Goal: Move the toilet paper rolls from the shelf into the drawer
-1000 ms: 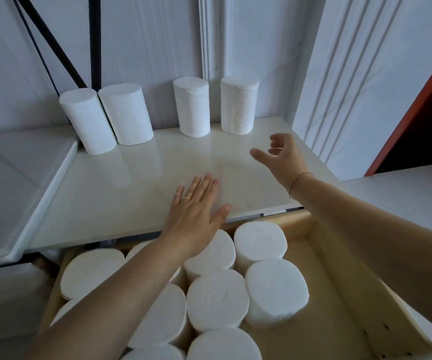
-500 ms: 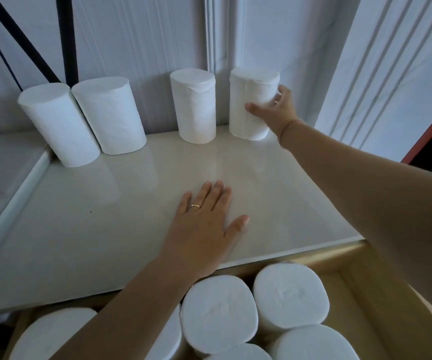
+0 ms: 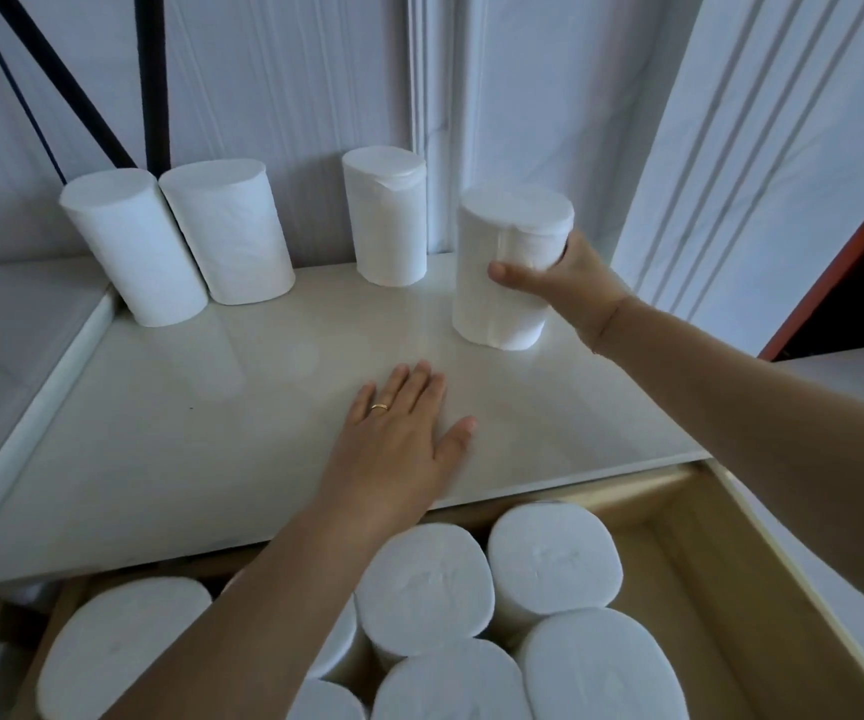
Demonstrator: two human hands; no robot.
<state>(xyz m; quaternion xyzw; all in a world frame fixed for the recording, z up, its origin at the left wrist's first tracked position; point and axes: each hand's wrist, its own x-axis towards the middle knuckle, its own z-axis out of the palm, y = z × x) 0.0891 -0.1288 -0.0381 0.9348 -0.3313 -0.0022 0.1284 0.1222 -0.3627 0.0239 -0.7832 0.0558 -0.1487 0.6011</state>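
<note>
My right hand (image 3: 567,283) grips a white toilet paper roll (image 3: 507,241), upright and pulled forward from the back wall over the glossy white shelf (image 3: 211,439). Three more rolls stand at the back: two touching at the left (image 3: 133,246) (image 3: 232,231) and one in the middle (image 3: 385,215). My left hand (image 3: 398,439) lies flat, fingers spread, on the shelf near its front edge, holding nothing. Below the shelf the open wooden drawer (image 3: 700,579) holds several upright rolls (image 3: 549,558); my left forearm covers some of them.
A white wall with vertical mouldings (image 3: 432,122) backs the shelf. Black slanted rods (image 3: 66,80) stand at the back left. A raised white ledge (image 3: 19,324) borders the shelf's left side. The drawer's right part shows bare wooden floor (image 3: 679,615).
My right hand reached to the rightmost roll, closed on it, and has drawn it forward from the wall. My left hand stayed flat on the shelf.
</note>
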